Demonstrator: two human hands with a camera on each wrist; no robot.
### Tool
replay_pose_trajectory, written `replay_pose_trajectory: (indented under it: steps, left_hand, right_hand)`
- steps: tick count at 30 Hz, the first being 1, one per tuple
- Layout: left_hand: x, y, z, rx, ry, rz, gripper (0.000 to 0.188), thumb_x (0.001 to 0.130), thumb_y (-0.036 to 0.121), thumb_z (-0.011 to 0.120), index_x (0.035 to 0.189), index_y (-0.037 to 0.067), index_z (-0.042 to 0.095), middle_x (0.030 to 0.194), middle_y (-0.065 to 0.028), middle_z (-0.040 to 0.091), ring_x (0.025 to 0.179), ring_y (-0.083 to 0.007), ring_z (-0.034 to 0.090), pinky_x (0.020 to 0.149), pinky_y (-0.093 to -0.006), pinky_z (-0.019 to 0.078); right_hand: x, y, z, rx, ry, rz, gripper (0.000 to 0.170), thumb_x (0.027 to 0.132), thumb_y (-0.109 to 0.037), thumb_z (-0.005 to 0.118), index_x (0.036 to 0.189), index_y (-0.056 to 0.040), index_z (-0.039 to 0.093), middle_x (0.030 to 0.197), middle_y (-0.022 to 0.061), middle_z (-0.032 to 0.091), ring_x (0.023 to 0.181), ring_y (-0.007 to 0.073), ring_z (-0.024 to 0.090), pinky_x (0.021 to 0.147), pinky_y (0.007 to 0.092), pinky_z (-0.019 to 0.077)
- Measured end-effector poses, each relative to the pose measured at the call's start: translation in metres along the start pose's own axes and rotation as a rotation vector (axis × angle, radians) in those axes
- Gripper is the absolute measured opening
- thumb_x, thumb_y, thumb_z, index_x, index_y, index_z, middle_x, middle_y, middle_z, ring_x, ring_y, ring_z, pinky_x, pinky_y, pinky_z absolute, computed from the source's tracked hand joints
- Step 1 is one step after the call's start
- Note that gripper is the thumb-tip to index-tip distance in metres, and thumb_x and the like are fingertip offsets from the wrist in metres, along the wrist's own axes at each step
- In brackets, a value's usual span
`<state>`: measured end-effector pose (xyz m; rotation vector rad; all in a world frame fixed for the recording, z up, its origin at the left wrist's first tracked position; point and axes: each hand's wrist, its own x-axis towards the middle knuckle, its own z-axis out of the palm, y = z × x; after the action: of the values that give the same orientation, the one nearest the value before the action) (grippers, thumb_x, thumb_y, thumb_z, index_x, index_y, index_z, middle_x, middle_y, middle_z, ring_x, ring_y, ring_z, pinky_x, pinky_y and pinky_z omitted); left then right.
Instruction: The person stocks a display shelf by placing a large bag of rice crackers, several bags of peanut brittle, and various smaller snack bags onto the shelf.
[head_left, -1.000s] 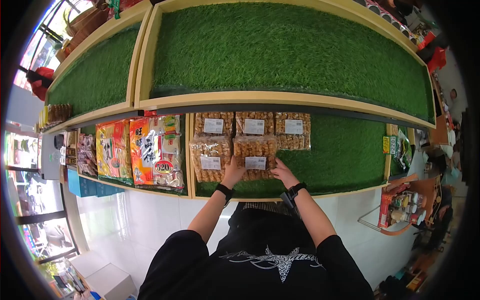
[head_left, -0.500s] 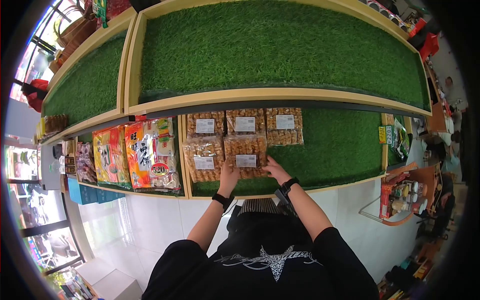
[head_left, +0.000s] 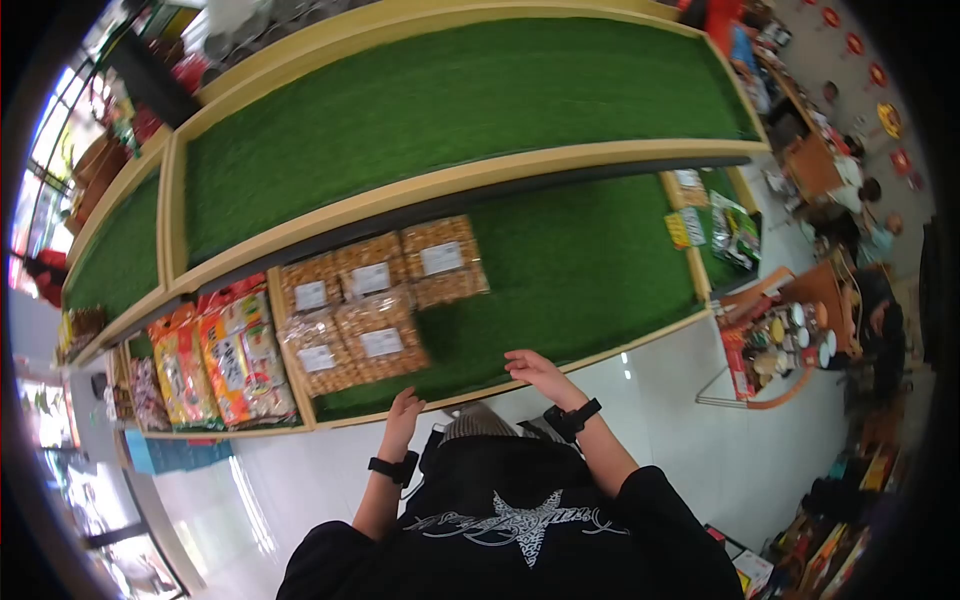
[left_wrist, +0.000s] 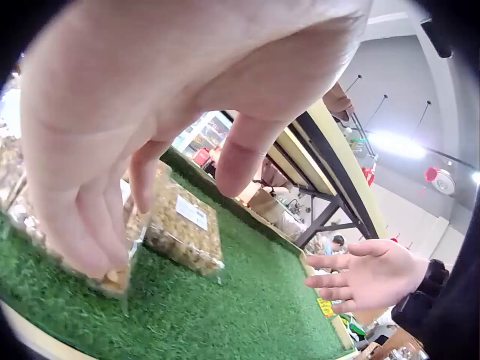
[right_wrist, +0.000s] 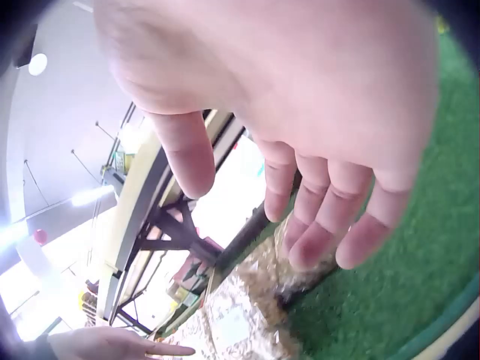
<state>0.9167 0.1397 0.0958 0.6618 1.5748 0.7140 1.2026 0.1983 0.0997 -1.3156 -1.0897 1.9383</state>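
From where I stand: five clear snack packs (head_left: 368,288) sit at the left end of the turf-lined tray (head_left: 580,250), three at the back and two in front, hard by the wooden divider (head_left: 276,300). Reads as row-laying work. To do it well, I'd take each pack by both sides, set it flat, label (head_left: 382,343) up, then nudge edges square with flat fingers. No squeezing: they look brittle, and the film will probably slide where packs meet. Hands: both free. Left hand (head_left: 400,420) is at the tray's front edge, just beside the front-right pack (head_left: 386,322), fingers loosely bent, thumb away from them, nothing gripped; looks apart from the pack in the head view. Right hand (head_left: 540,374) is over the front edge farther right, fingers extended and loose, thumb apart, holding nothing, clear of any pack.
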Motion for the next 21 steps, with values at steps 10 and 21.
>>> replay_pose_trajectory:
  steps: [10,21]
  left_hand:
    - [-0.02,0.056,0.22,0.187,-0.397,0.133,0.054,0.079,0.027,0.053,0.125,0.004,0.036,0.112,-0.0109,0.05,0.1,-0.0172,0.048,0.086,-0.03,0.0362]
    - [-0.063,0.091,0.376,0.269,-0.666,0.314,0.039,0.082,0.02,0.05,0.116,0.003,0.045,0.106,-0.0093,0.054,0.098,-0.0157,0.049,0.085,-0.0286,0.0367]
  right_hand:
    - [-0.226,-0.007,-0.166,-0.003,0.446,-0.262,0.036,0.079,-0.007,0.053,0.115,-0.0063,0.047,0.103,0.0067,0.053,0.09,0.0133,0.049,0.081,0.0261,0.0393]
    - [-0.376,0.056,-0.212,0.245,0.913,-0.191,0.036,0.077,-0.006,0.051,0.113,-0.0007,0.047,0.101,0.0089,0.055,0.098,0.0176,0.05,0.084,0.0291,0.0393]
